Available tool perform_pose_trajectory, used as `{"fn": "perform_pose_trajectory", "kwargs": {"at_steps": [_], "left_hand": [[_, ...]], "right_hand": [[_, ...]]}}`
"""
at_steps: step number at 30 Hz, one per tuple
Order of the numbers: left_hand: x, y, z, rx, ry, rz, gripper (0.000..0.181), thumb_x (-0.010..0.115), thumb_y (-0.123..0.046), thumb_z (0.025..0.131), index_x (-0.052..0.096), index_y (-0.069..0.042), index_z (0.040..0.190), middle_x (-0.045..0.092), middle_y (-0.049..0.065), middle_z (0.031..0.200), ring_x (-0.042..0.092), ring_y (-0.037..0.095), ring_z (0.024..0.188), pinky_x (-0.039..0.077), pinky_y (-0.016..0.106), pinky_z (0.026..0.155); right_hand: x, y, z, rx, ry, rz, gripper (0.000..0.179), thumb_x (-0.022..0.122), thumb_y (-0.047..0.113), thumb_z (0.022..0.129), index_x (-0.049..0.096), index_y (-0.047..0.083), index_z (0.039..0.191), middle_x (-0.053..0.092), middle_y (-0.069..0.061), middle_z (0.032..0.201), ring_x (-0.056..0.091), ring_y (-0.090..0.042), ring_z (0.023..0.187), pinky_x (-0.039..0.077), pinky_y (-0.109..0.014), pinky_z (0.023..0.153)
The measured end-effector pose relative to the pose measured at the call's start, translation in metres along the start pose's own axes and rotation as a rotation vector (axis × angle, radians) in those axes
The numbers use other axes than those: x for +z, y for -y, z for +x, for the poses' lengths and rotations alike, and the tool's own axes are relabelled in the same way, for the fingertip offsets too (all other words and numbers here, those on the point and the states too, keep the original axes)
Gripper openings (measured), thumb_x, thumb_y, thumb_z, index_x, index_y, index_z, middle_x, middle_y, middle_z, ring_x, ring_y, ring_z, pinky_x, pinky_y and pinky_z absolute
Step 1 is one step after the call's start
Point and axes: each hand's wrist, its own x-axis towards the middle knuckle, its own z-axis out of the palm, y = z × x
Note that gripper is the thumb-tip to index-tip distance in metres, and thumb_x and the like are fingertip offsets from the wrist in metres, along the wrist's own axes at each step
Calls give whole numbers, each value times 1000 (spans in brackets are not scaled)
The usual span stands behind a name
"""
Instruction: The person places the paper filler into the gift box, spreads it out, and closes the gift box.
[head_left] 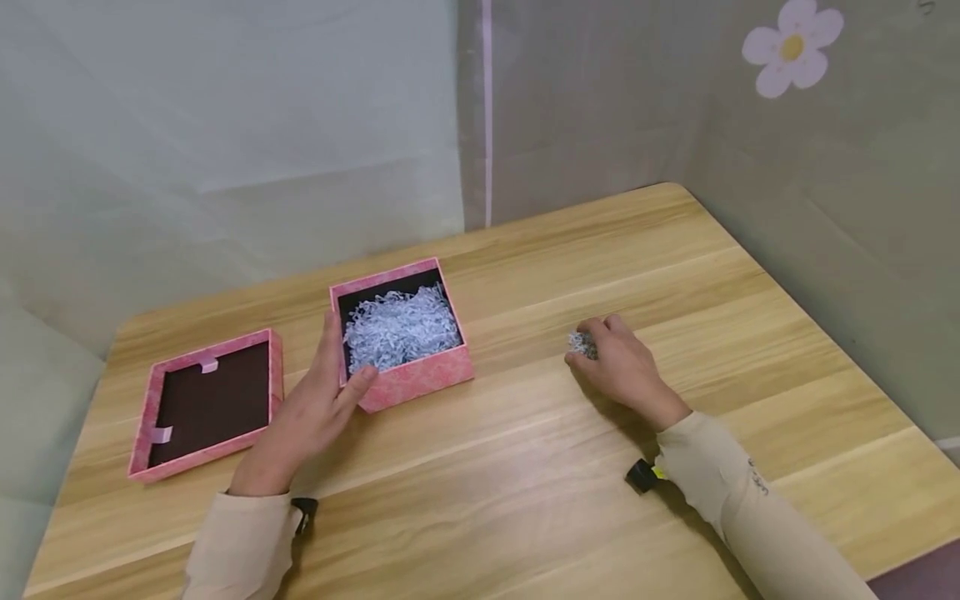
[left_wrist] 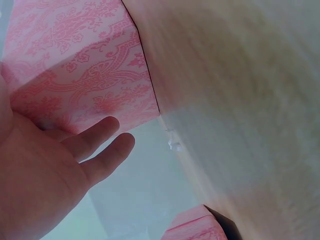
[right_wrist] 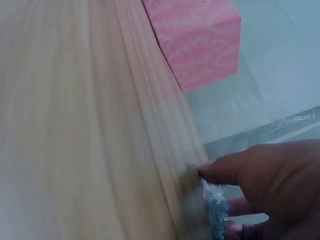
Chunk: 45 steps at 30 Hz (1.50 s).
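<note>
An open pink patterned box [head_left: 416,379] with a dark inside holds a heap of pale blue-white shredded paper [head_left: 401,329]. My left hand [head_left: 318,408] rests against its near-left corner, thumb by the front rim and fingers along the left side. In the left wrist view those fingers [left_wrist: 105,160] look nearly straight beside the patterned wall. Well to the right of the box, my right hand [head_left: 622,362] holds a small clump of pale shredded paper [head_left: 581,344] at the tabletop. The right wrist view shows thumb and fingers around this clump [right_wrist: 216,210], partly hiding it.
Left of the box lies its pink lid [head_left: 277,367], dark inside up, with two pale tabs. The wooden table [head_left: 525,483] has a rounded far-right corner. Grey curtains [head_left: 300,125] hang behind it and on the right, where a flower [head_left: 792,47] is printed.
</note>
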Motion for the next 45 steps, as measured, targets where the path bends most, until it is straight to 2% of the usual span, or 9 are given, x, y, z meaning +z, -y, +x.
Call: {"fn": "perform_pose_trajectory", "kwargs": {"at_steps": [6, 13, 19, 23, 26, 31, 36, 41, 45], "left_hand": [[4, 2, 3, 12, -5, -6, 88, 46, -43, 107, -20, -17, 159, -15, 7, 167, -2, 35, 152, 8, 57, 119], [4, 4, -2, -32, -21, 5, 89, 47, -44, 107, -20, -19, 159, -14, 7, 168, -2, 36, 152, 10, 61, 117], [6, 7, -3, -49, -44, -9, 89, 46, -44, 107, -20, -16, 159, -16, 6, 167, -4, 34, 152, 8, 59, 118], [12, 5, 0, -84, -35, -18, 90, 45, -47, 107, -21, -15, 159, -18, 6, 167, -4, 34, 152, 8, 57, 119], [18, 3, 3, -107, -33, -15, 91, 45, -50, 106, -21, -16, 159, -18, 5, 167, -3, 34, 152, 9, 57, 119], [25, -3, 14, -108, -46, -2, 91, 44, -53, 105, -21, -18, 159, -17, 3, 167, -3, 31, 153, 10, 54, 119], [37, -12, 32, -85, -39, -24, 91, 43, -55, 105, -20, -17, 159, -17, 3, 167, -2, 28, 153, 10, 51, 120], [47, -20, 43, -59, -32, -50, 91, 43, -54, 105, -18, -15, 160, -17, 2, 167, -2, 25, 153, 10, 48, 121], [52, -26, 48, -33, -36, -53, 89, 44, -52, 106, -17, -14, 160, -15, 4, 167, 0, 25, 153, 11, 48, 121]], "right_hand": [[5, 1, 1, -76, -66, -2, 28, 67, 16, 97, 65, 2, 121, 55, -15, 104, 55, -27, 83, 48, -40, 66], [10, 3, 10, -190, -95, 57, 9, 69, -2, 92, 69, -6, 100, 64, -18, 101, 63, -34, 93, 53, -49, 83], [6, 0, 34, -228, -38, 89, 4, 73, -2, 90, 72, -6, 90, 70, -17, 94, 67, -33, 88, 55, -47, 80], [-3, -12, 51, -183, 46, 170, 5, 72, 1, 92, 75, -3, 89, 72, -12, 92, 66, -26, 81, 56, -37, 70], [-18, -11, 61, -138, 77, 244, 6, 70, -1, 93, 76, -1, 90, 72, -10, 89, 63, -23, 76, 53, -31, 65], [-52, 21, 77, -186, 21, 313, 6, 70, 0, 94, 75, -2, 91, 70, -10, 83, 64, -30, 71, 51, -26, 58], [-76, 71, 90, -262, -29, 346, 6, 71, 4, 94, 76, 1, 91, 70, -10, 81, 63, -29, 70, 47, -25, 54], [-76, 122, 99, -388, -25, 354, 8, 72, 2, 93, 78, -1, 98, 71, -12, 92, 64, -26, 73, 51, -27, 61], [-71, 147, 102, -469, 32, 320, 18, 69, 2, 95, 76, 1, 112, 71, -12, 105, 64, -24, 87, 55, -32, 73]]}}
